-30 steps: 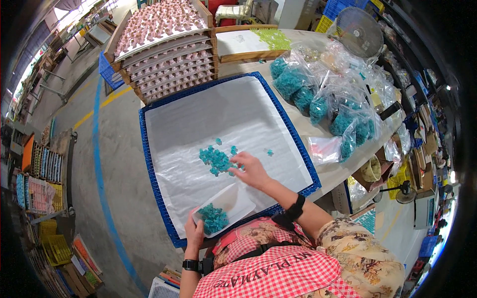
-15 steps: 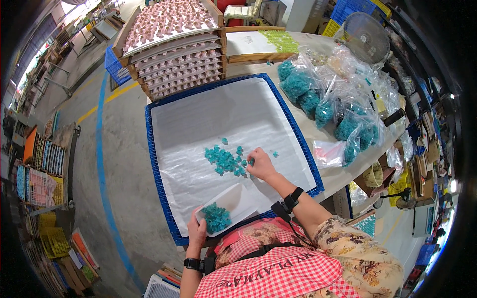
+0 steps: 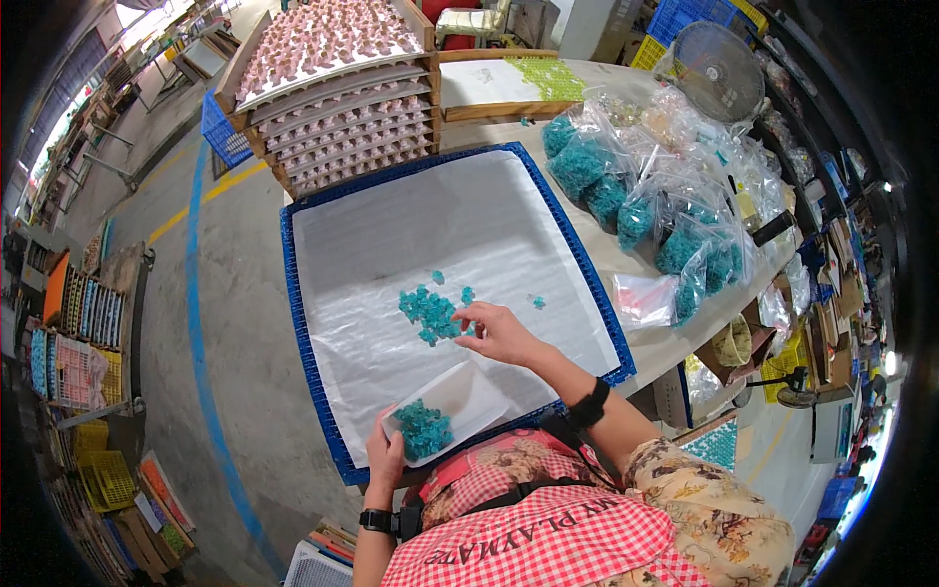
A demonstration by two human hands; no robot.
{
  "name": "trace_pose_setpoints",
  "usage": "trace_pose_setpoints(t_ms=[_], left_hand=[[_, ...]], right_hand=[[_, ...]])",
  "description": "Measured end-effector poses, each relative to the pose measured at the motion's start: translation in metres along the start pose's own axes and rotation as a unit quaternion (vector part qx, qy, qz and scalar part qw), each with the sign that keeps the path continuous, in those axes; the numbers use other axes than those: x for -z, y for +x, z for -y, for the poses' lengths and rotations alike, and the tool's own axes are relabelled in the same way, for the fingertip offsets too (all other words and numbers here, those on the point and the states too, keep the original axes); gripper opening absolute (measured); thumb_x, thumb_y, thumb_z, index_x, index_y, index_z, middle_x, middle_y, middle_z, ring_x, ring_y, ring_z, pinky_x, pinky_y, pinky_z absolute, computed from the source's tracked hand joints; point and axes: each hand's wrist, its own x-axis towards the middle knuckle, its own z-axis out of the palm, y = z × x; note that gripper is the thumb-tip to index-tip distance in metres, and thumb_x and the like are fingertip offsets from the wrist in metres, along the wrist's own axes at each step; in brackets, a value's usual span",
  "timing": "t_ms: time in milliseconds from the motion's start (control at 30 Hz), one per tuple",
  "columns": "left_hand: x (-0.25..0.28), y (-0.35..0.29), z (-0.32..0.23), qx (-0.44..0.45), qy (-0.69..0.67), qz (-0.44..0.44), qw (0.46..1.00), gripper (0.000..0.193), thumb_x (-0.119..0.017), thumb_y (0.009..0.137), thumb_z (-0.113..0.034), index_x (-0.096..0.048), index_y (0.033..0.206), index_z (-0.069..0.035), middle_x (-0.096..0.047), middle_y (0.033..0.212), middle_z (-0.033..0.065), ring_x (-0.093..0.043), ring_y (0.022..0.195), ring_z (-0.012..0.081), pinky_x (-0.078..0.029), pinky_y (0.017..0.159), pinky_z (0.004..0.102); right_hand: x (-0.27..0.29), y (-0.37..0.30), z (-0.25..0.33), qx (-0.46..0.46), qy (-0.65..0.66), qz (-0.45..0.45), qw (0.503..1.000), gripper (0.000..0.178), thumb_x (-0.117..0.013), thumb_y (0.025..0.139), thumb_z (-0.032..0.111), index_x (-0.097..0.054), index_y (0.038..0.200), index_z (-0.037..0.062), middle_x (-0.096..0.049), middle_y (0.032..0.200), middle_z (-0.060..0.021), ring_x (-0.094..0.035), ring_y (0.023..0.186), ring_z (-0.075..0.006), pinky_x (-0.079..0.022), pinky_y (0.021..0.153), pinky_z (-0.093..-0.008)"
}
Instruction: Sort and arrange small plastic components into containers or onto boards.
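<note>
My left hand [image 3: 384, 445] grips the edge of a white, shallow, scoop-like holder [image 3: 479, 396], tilted low over the near side of the tray. A heap of small teal pieces [image 3: 423, 430], perhaps little flowers, lies inside it. My right hand [image 3: 497, 335] reaches to the right edge of a loose pile of the same teal pieces [image 3: 426, 311] on a white sheet [image 3: 391, 215]. Its thumb and forefinger are apart, and I see nothing held between them. The sheet lines a blue mesh-edged tray [image 3: 572, 220]. One stray teal piece [image 3: 539, 303] lies right of the pile.
Beyond the tray stands a stack of wooden-framed trays [image 3: 342, 108] bearing pink pieces. Clear bags of teal pieces [image 3: 606, 196] crowd the table's right side, with a fan [image 3: 719, 73] behind them. A flat pinkish plastic packet [image 3: 644, 298] lies beside the tray.
My right hand has shifted left toward the pile, and its fingers have spread from a pinch. Some pieces at the pile's right edge are gone from sight. My left hand keeps its hold.
</note>
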Motion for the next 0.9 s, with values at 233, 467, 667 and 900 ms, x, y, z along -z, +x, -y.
trace_pose_setpoints(t_ms=[233,467,667,900], left_hand=[[0.000,0.000,-0.005,-0.004,0.004,-0.001,1.000,0.044,-0.044,0.079,-0.010,-0.054,0.122,-0.005,-0.065,0.097,0.0162,-0.062,0.088,0.0234,-0.047,0.081,0.0322],[0.002,-0.002,-0.005,0.012,0.017,-0.010,1.000,0.045,-0.044,0.080,-0.011,-0.054,0.123,-0.006,-0.065,0.094,0.0160,-0.062,0.084,0.0230,-0.047,0.078,0.0322],[0.002,0.000,0.001,-0.010,0.000,-0.002,1.000,0.044,-0.044,0.079,-0.010,-0.054,0.122,-0.005,-0.065,0.091,0.0156,-0.061,0.081,0.0219,-0.047,0.075,0.0316],[0.000,0.000,-0.003,-0.009,0.014,-0.006,1.000,0.044,-0.044,0.080,-0.012,-0.054,0.121,-0.004,-0.065,0.093,0.0165,-0.061,0.082,0.0218,-0.047,0.077,0.0320]], right_hand=[[-0.037,0.000,-0.070,0.029,-0.253,-0.104,0.961,0.040,-0.070,0.072,0.013,-0.058,0.109,0.0059,-0.057,0.092,-0.0145,-0.061,0.070,-0.0273,-0.050,0.070,-0.0370],[-0.009,-0.002,-0.037,-0.115,0.086,-0.145,0.979,0.019,-0.070,0.076,0.009,-0.065,0.094,0.0035,-0.064,0.083,-0.0045,-0.059,0.068,-0.0124,-0.050,0.065,-0.0261],[0.001,-0.014,0.044,0.009,0.139,0.086,0.986,0.030,-0.074,0.079,0.020,-0.065,0.103,0.0048,-0.065,0.091,-0.0048,-0.058,0.072,-0.0119,-0.049,0.066,-0.0271],[-0.019,0.001,-0.058,-0.042,-0.226,-0.218,0.949,0.026,-0.068,0.078,0.020,-0.063,0.101,0.0087,-0.058,0.093,-0.0107,-0.060,0.084,-0.0286,-0.050,0.072,-0.0387]])
